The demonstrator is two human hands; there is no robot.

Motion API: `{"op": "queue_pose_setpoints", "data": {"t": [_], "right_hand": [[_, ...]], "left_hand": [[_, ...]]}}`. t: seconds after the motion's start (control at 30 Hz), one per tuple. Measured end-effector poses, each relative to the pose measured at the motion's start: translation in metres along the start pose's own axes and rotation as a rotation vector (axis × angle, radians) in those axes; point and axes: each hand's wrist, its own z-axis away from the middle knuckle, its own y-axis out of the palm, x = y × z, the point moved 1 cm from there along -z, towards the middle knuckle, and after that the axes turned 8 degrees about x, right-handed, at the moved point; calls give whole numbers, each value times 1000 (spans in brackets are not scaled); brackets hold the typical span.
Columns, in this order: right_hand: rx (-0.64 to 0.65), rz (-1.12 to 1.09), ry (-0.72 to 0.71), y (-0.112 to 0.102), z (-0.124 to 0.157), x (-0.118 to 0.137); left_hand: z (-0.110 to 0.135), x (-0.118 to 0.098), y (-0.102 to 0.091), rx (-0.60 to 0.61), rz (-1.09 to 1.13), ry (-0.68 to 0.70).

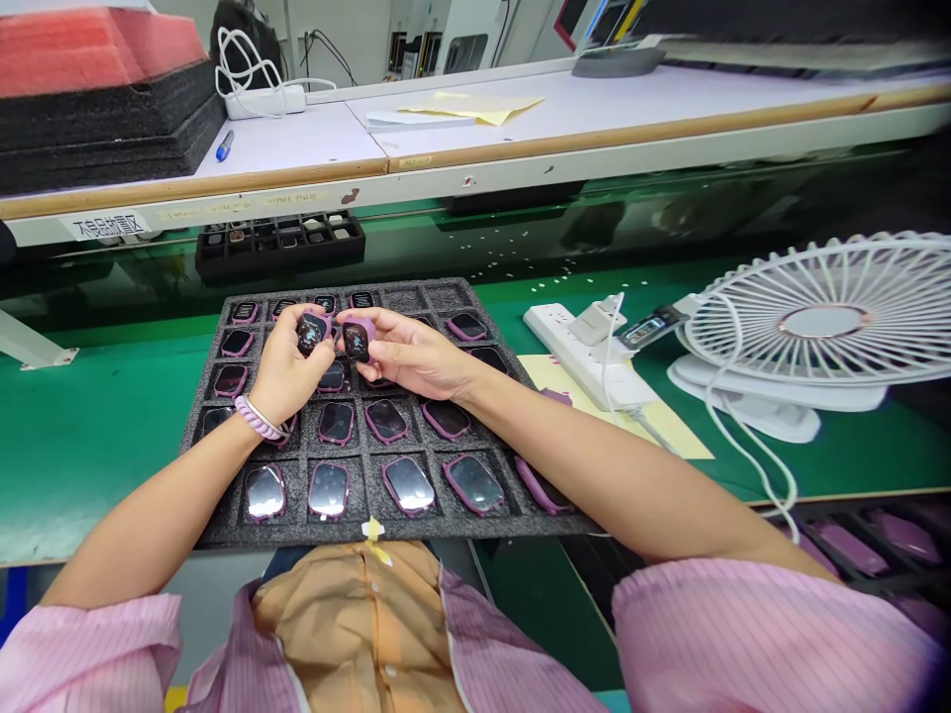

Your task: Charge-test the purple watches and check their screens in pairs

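Observation:
My left hand (292, 364) is closed around a purple-cased smartwatch (312, 333) whose dark screen shows a lit display. Beside it, my right hand (410, 347) grips a second purple smartwatch (358, 340), its screen lit too. Both watches are held up close together above a black foam tray (346, 537). The tray's square compartments hold rows of purple-framed watches, such as one near the front (408, 483). Screens in the front rows look dark or reflect light; several in the back row are lit. My hands and forearms hide some compartments.
Right of the tray are a white power strip (576, 347) with plugs, a yellow sheet (687, 428) and a white fan (817, 322) with a looping cable. A smaller black tray (282, 248) sits under the shelf (475, 149). More purple pieces (851, 547) lie at lower right.

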Motion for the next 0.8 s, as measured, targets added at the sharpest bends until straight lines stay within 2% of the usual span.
{"op": "queue_pose_setpoints", "data": {"t": [0.27,0.4,0.63,0.8], "right_hand": [[-3,7,19,2,0,2],[-12,-8,25,2,0,2],[-216,-95,99,-6,-4,1],[-258,-99,74,-9,-6,4]], "left_hand": [[-1,0,0,36,48,-5],[-1,-3,0,36,93,-64],[0,-15,2,92,651,-409],[-1,-23,-1,116,815,-473]]}}
